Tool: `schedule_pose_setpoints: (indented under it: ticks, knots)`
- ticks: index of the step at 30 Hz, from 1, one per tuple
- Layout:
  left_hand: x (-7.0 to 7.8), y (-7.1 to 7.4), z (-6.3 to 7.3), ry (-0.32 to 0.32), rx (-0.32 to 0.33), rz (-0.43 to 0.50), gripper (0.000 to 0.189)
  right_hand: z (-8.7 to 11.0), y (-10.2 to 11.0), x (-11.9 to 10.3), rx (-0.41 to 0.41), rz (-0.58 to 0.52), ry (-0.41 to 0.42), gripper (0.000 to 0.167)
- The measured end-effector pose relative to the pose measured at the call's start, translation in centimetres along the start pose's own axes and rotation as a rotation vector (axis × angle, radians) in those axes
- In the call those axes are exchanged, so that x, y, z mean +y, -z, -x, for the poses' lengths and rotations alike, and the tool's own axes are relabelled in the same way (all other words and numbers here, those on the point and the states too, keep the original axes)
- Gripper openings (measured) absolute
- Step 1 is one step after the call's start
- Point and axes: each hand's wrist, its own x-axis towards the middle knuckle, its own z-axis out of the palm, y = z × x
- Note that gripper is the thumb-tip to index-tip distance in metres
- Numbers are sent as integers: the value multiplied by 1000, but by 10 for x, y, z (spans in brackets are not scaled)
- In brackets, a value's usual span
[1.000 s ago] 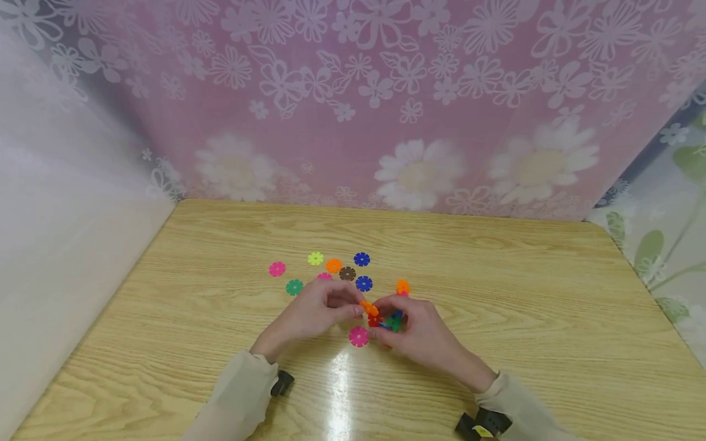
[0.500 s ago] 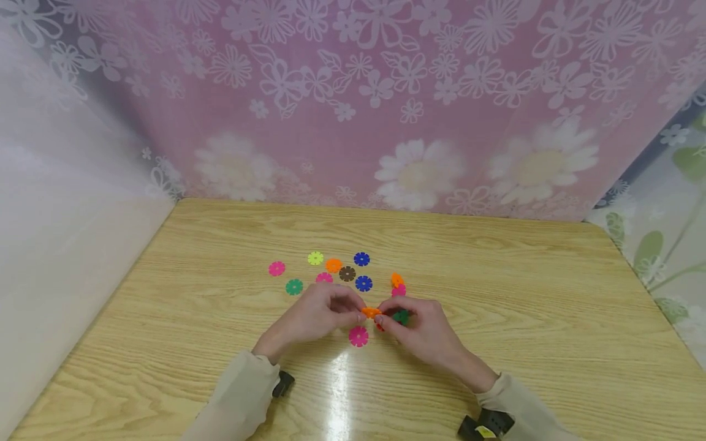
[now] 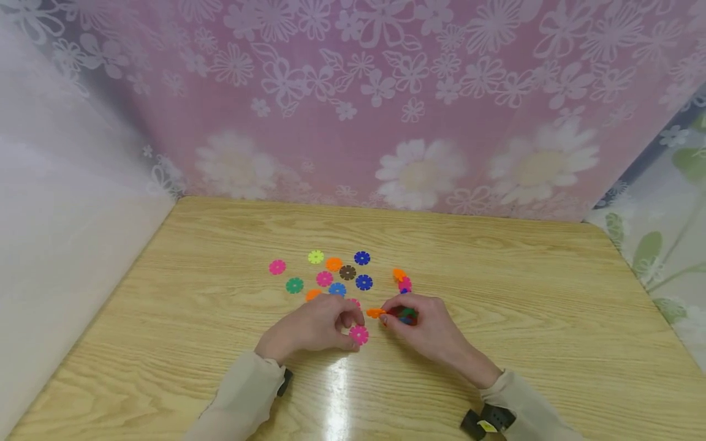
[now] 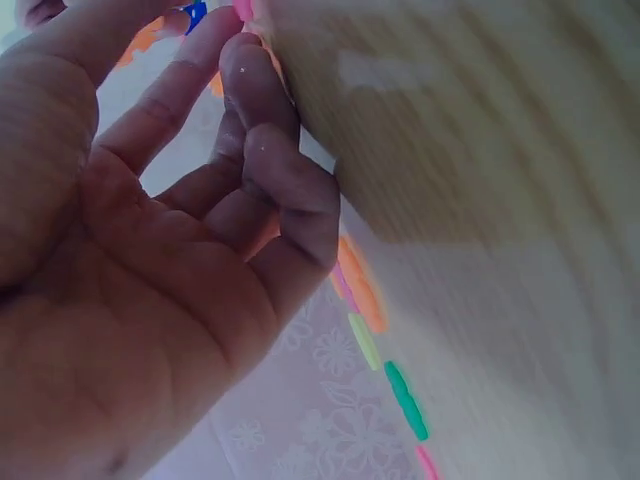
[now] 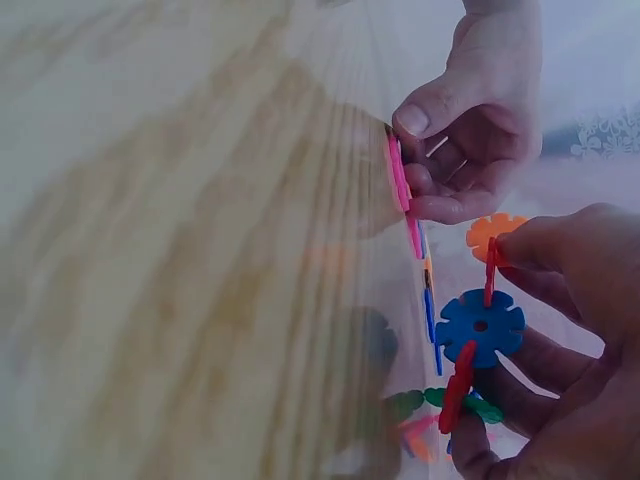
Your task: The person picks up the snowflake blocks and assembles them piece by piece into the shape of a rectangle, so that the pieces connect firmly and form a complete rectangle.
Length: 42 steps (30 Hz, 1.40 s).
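My left hand [image 3: 309, 324] has its thumb and forefinger at opposite edges of a pink notched building disc [image 3: 359, 335] that lies on the table. My right hand [image 3: 427, 321] pinches a chain of interlocked discs near its orange end disc [image 3: 375, 313]. In the right wrist view, a red disc [image 5: 491, 270] joins that orange disc to a blue disc [image 5: 480, 328], followed by another red disc [image 5: 458, 388] and a green one [image 5: 485, 407]. Beyond the right hand, the chain shows a pink disc [image 3: 405, 284] and an orange disc [image 3: 399, 275]; the hand hides part of it.
Several loose discs lie flat behind the left hand, including a green one [image 3: 295, 285], a yellow one [image 3: 315, 256], a brown one [image 3: 347, 272] and a dark blue one [image 3: 364, 282]. The wooden table [image 3: 524, 282] meets a flowered curtain [image 3: 353, 122] at the back.
My left hand has let go of the chain's orange disc and moved down to the pink disc. My right hand keeps hold of the chain, which has turned slightly.
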Motion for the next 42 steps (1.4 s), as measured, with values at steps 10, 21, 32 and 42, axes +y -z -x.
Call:
schedule_pose_setpoints:
  ticks: [10, 21, 32, 42]
  knots:
    - [2, 1, -1, 88, -25, 31, 23, 0, 2, 5, -14, 41, 66, 11]
    - [-16, 4, 1, 77, 40, 187, 18, -2, 8, 10, -64, -64, 7, 12]
    - [-13, 9, 0, 80, 120, 415, 12, -2, 8, 12, -63, -50, 29, 10]
    - [-10, 8, -1, 84, 112, 514, 10, -3, 8, 11, -55, -26, 26, 12]
